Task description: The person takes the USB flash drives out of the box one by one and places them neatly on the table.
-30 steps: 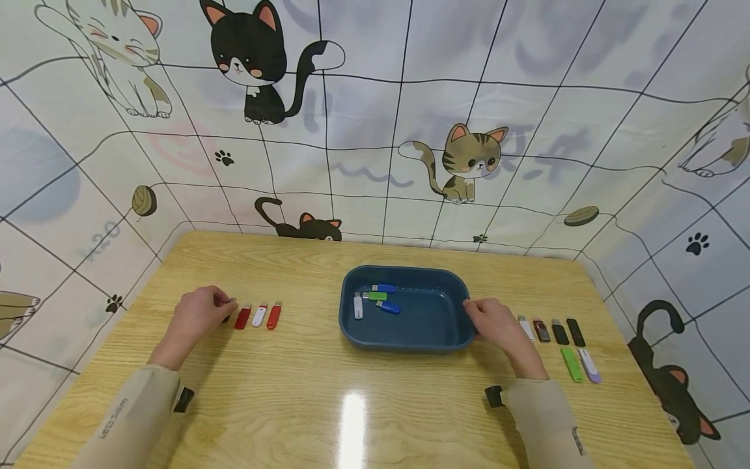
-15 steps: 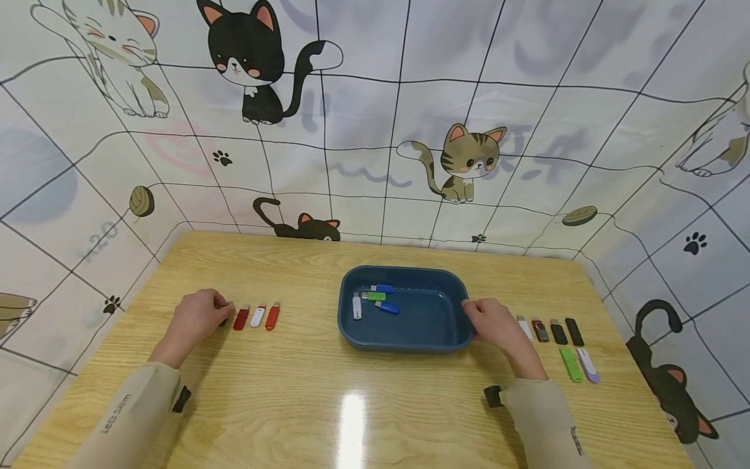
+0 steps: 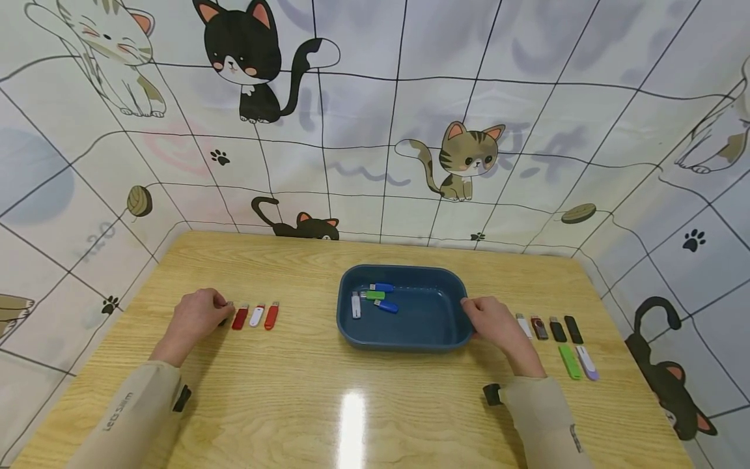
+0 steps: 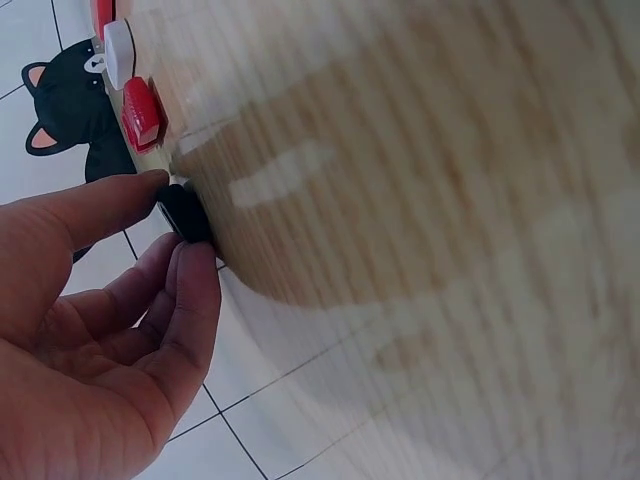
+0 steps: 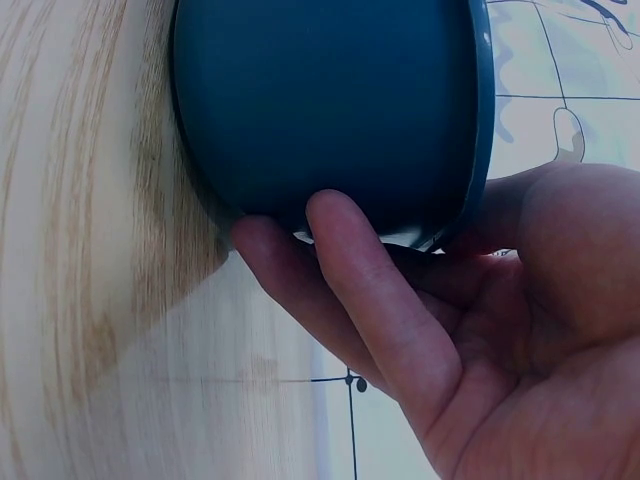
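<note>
My left hand (image 3: 196, 319) is low over the left of the table and pinches a black USB stick (image 4: 187, 212) between thumb and fingers. Beside it in a row lie a dark red USB stick (image 3: 240, 318), a white one (image 3: 256, 315) and a red one (image 3: 271, 316). At the centre stands a dark blue plastic bin (image 3: 433, 319). My right hand (image 3: 498, 326) grips its right end, with the thumb at the rim and fingers against the outer wall (image 5: 330, 110). Inside the bin, toward its left, are two blue USB sticks (image 3: 386, 306), a green one (image 3: 374, 295) and a white one (image 3: 355, 306).
Right of my right hand, several more USB sticks lie in two rows, among them a black one (image 3: 573, 329), a green one (image 3: 569, 362) and a white and purple one (image 3: 587, 363). A cat-printed sheet (image 3: 363, 117) surrounds the wooden table (image 3: 305, 391) at the back and sides.
</note>
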A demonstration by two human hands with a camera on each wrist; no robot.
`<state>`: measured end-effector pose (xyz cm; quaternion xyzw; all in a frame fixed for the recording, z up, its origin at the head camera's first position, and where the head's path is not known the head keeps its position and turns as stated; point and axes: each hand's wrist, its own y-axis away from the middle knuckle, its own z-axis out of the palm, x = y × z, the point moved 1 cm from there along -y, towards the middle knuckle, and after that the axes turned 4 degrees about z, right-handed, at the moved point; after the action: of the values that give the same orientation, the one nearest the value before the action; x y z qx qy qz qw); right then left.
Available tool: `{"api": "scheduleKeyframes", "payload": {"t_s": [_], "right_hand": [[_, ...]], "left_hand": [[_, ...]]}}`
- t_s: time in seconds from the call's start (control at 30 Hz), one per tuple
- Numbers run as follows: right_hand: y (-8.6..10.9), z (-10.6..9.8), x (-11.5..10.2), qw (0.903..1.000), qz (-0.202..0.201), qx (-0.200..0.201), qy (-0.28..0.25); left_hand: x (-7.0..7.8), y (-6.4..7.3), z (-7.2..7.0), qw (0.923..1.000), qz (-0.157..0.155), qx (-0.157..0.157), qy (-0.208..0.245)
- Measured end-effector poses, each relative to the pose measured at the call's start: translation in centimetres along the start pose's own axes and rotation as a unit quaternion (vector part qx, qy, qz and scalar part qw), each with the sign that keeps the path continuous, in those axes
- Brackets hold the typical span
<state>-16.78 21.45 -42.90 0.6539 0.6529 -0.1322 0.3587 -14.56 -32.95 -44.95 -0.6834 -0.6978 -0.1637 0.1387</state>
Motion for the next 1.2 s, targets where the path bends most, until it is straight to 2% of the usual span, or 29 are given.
{"api": "scheduleKeyframes", "payload": {"t_s": [0.33,0.43,0.53,0.63,0.73,0.9,1.07,1.2], "right_hand": [[-0.1,-0.1,-0.2,1.0000,0.001,-0.004,-0.007],[-0.1,-0.2,-0.2,0.9999,-0.002,-0.007,-0.011],[0.0,-0.2,-0.3,0.9999,0.000,-0.008,-0.013],[0.0,-0.2,-0.2,0.9999,0.003,-0.009,-0.012],[0.1,-0.2,-0.2,0.9999,0.000,-0.008,-0.012],[0.1,-0.1,-0.2,0.9999,-0.002,-0.008,-0.010],[0.1,-0.2,-0.2,0.9999,0.003,-0.009,-0.011],[0.0,-0.3,-0.1,0.9999,0.003,-0.011,-0.012]], "left_hand": [[-0.1,0.0,-0.1,0.9998,-0.016,-0.013,-0.002],[0.2,0.1,-0.3,0.9999,-0.010,-0.007,-0.012],[1.1,0.2,-0.6,0.9998,0.005,0.009,-0.019],[2.8,0.3,-0.7,0.9990,0.029,0.032,-0.012],[5.2,0.4,-0.7,0.9967,0.060,0.054,0.004],[9.6,0.5,-0.7,0.9880,0.121,0.089,0.035],[14.0,0.4,-0.4,0.9761,0.182,0.107,0.053],[17.0,0.1,0.3,0.9721,0.204,0.104,0.050]]}}
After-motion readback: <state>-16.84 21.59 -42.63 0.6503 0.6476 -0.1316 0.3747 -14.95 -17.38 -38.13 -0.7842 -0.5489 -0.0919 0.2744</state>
